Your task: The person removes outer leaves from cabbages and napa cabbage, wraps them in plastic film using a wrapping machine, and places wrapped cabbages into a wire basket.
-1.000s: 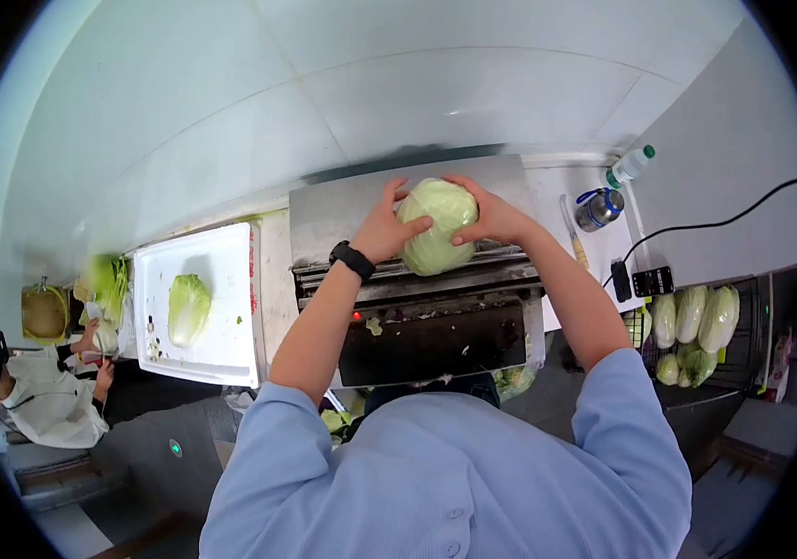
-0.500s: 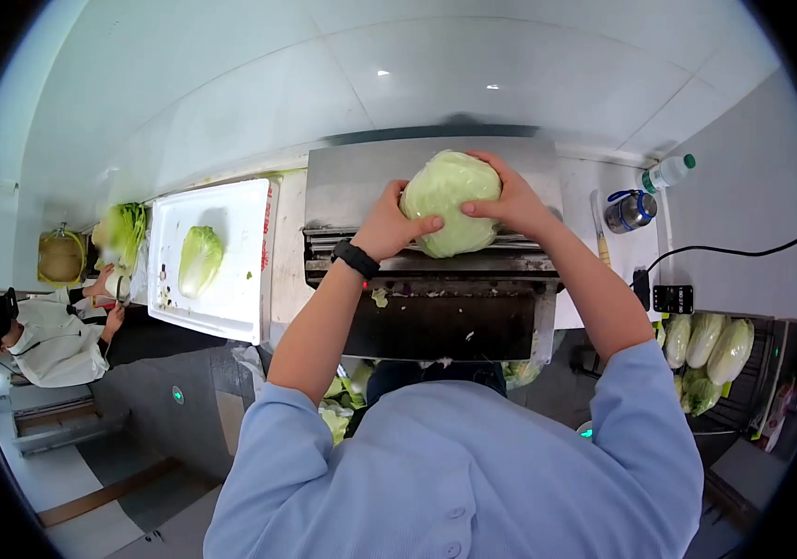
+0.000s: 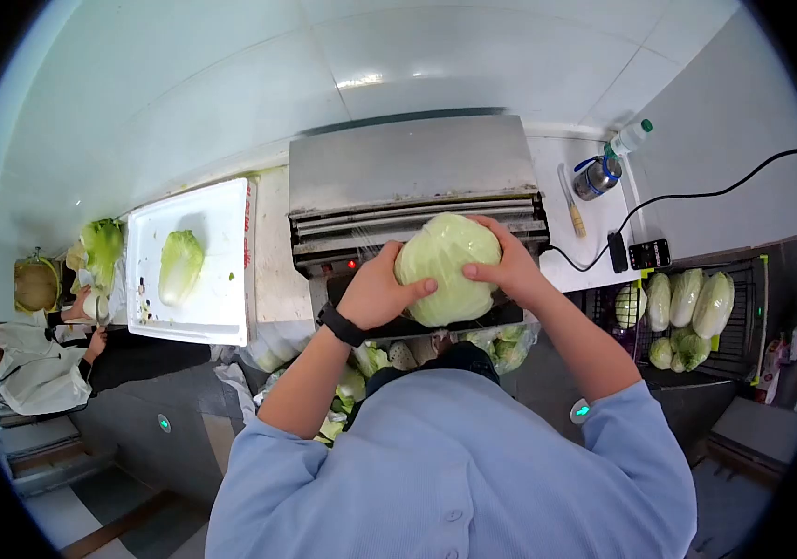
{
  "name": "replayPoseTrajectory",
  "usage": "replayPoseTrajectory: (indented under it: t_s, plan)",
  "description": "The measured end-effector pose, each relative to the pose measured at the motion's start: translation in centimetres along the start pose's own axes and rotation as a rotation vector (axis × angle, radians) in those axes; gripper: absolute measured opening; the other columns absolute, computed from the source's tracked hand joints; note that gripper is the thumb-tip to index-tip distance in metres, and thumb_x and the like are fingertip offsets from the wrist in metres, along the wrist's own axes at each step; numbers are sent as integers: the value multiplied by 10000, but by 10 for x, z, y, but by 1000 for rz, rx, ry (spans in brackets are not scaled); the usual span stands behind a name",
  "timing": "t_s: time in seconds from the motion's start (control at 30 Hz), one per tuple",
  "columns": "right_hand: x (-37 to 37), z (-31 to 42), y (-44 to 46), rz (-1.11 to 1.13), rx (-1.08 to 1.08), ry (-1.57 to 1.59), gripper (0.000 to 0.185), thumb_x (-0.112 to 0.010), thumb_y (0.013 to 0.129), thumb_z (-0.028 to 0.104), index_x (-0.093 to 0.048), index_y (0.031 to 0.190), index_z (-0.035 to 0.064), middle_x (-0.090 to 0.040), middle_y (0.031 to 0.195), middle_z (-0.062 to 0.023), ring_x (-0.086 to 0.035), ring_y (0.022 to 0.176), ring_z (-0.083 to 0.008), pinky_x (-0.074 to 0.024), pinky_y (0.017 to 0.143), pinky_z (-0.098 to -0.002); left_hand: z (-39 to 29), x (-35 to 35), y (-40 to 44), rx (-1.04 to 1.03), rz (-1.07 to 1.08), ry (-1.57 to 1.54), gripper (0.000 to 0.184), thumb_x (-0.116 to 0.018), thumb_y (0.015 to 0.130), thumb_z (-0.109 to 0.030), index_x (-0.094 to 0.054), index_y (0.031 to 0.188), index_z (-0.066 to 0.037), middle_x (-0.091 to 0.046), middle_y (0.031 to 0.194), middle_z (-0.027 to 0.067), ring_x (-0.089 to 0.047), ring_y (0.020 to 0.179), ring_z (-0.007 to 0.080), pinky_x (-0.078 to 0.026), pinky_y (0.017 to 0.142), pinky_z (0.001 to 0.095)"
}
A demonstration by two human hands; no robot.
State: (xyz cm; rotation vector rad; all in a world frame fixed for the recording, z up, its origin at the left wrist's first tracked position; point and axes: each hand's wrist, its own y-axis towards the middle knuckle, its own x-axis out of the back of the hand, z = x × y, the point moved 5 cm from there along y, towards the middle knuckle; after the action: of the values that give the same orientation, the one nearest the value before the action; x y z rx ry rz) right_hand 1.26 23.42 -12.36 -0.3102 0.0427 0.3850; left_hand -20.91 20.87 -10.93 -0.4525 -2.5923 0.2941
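Note:
A round pale-green cabbage [image 3: 450, 270] is held between my two hands over the front part of a metal wrapping machine [image 3: 408, 168]. Clear film covers its glossy surface, and a thin stretch of film shows near the machine's rollers. My left hand [image 3: 382, 291] grips the cabbage's left side, thumb across the front. On the opposite side, my right hand [image 3: 510, 268] has its fingers around the upper edge and its thumb on the front. The undersides of the cabbage and most fingertips are hidden.
Left of the machine, a white tray [image 3: 238, 307] carries one napa cabbage [image 3: 180, 267]. A knife [image 3: 573, 210], steel flask [image 3: 596, 177], bottle [image 3: 630, 137] and phone [image 3: 649, 254] lie to the right. A crate [image 3: 748, 349] holds wrapped cabbages. A co-worker [image 3: 30, 363] is at far left.
Both hands have brought the cabbage from above the machine's rollers toward my body, over its front part. The camera view has shifted too, showing more of the crate.

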Motion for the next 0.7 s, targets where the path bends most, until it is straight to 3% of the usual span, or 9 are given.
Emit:
replayPoseTrajectory:
  t_s: [0.1,0.13,0.23,0.33,0.43,0.7]
  plan:
    - [-7,-23,-21,18,-34,43,829,-883,757,207,-464,1458,66,-589,1353,-105,-575,1228,-221,-472,1056,-374,14,-19,-19,-35,57,-141,806,-791,810,-546,-535,1270,64,-664,1152,262,-663,1070,389,-522,949,426]
    - [-8,-31,-25,8,-30,30,840,-884,752,207,-461,1466,72,-588,1356,-107,-571,1238,-223,-470,1059,-378,19,-19,-24,-191,-90,225,811,-790,813,-535,-532,1282,73,-624,1212,283,-631,1118,408,-501,984,441]
    - [-13,-42,-33,-10,-21,26,861,-882,739,225,-460,1476,82,-578,1363,-87,-552,1252,-210,-446,1072,-360,37,-32,-30,-123,-35,63,829,-797,812,-511,-508,1317,80,-604,1239,294,-609,1151,420,-481,1009,445]
    - [-12,-54,-31,-48,-27,61,850,-880,748,200,-458,1475,77,-588,1358,-112,-565,1249,-227,-467,1063,-380,34,-31,-38,-65,-135,7,832,-795,821,-483,-482,1350,78,-609,1234,285,-601,1163,420,-478,1012,439]
    - [-8,-64,-28,-73,-42,87,845,-880,748,197,-462,1471,77,-584,1364,-110,-566,1248,-229,-467,1062,-380,31,-32,-40,-83,-72,30,777,-778,869,-385,-420,1406,48,-590,1280,269,-589,1211,380,-456,1039,424]
    - [-5,-84,-19,-59,-53,103,839,-886,761,207,-458,1468,63,-585,1359,-113,-565,1245,-228,-465,1061,-380,56,-45,-31,-105,-122,29,786,-764,855,-452,-456,1361,64,-616,1228,284,-617,1148,418,-493,984,453]
